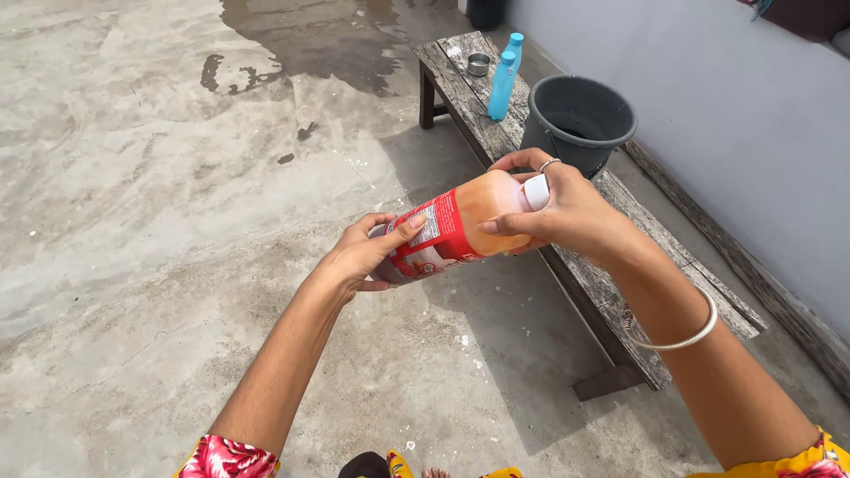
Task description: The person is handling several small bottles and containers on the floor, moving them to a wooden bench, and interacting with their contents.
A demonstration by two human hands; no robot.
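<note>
Left hand (363, 252) cups the tilted orange bottle's (460, 223) base; right hand (567, 208) grips its cap.

Bottle cap (536, 191) perhaps half-hidden.

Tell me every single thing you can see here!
bottle: one, orange liquid, red label, white cap, held sideways in both hands
blue bottles: two, light blue, upright on the bench
small tin: one, silver, far end of the bench
bucket: one, dark grey, on the bench by the wall
bench: one, weathered grey wood, along the wall
wet patch: one, dark, on the concrete floor
bangle: one, silver, right wrist
left hand: grips the bottle's bottom
right hand: wraps the cap end, wears a ring
</note>
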